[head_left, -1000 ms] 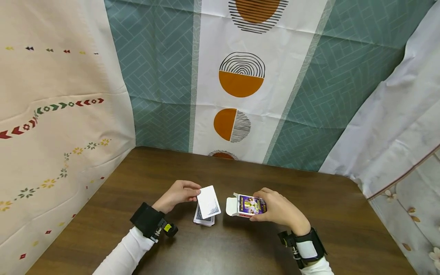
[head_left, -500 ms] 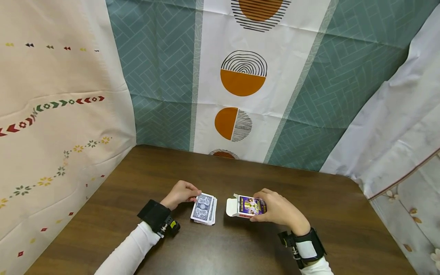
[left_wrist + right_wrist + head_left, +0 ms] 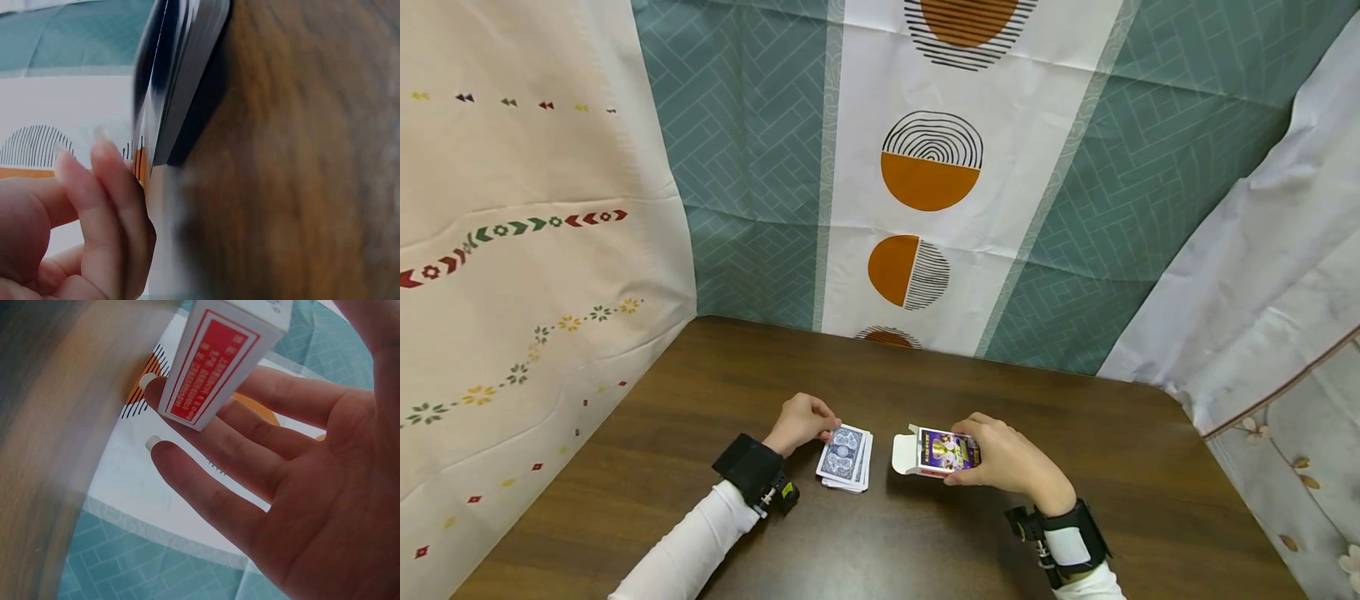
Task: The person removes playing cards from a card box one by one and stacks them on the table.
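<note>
Table (image 3: 850,550), R hand (image 3: 1013,454) gripping box (image 3: 215,369), purple face (image 3: 942,448) — head cam only

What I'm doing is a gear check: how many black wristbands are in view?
2: the left wristband, behind the left hand at the card stack, and the right wristband, behind the right hand holding the card box. Sleeves might hide others.

The counter (image 3: 865,533) is dark brown with a streaky wood grain, rounded at its far right corner and shiny with pale glare toward the near middle. A pile of cards (image 3: 843,458) lies on it left of centre, slightly fanned, a blue-and-white patterned back on the top card. Just to the right is a purple-faced card box (image 3: 941,450), its white flap open toward the pile; whether it touches the wood is unclear.
</note>
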The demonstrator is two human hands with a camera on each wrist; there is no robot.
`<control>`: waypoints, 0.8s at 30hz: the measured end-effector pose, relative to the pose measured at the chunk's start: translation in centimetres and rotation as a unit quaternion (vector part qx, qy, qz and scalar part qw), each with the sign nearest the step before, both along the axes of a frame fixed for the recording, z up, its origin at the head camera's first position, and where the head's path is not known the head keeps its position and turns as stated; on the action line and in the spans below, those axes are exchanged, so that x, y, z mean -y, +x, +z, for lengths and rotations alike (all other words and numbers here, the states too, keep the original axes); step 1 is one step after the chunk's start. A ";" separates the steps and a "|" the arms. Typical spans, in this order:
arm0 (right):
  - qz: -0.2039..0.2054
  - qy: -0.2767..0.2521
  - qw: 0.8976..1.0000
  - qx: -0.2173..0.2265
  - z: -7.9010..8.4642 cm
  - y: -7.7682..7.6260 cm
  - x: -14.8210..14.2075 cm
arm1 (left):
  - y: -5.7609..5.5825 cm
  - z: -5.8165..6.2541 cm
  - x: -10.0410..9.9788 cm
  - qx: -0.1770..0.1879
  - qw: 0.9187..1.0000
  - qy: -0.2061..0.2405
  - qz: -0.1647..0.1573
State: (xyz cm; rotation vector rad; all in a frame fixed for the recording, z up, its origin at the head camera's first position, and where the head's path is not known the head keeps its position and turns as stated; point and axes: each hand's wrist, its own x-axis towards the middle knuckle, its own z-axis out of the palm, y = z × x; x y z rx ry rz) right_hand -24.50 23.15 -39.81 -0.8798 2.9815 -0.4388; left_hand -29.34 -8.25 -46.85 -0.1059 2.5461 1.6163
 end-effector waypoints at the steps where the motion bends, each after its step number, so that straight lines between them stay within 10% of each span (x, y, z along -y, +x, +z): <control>1: -0.001 0.000 1.000 0.001 0.0 0.0 0.0 | 0.1 0.0 -0.1 0.000 1.000 -0.003 0.001; 24: -0.010 -0.004 1.000 0.008 0.1 0.2 0.1 | 0.6 -0.1 -0.5 -0.055 0.993 -0.105 0.000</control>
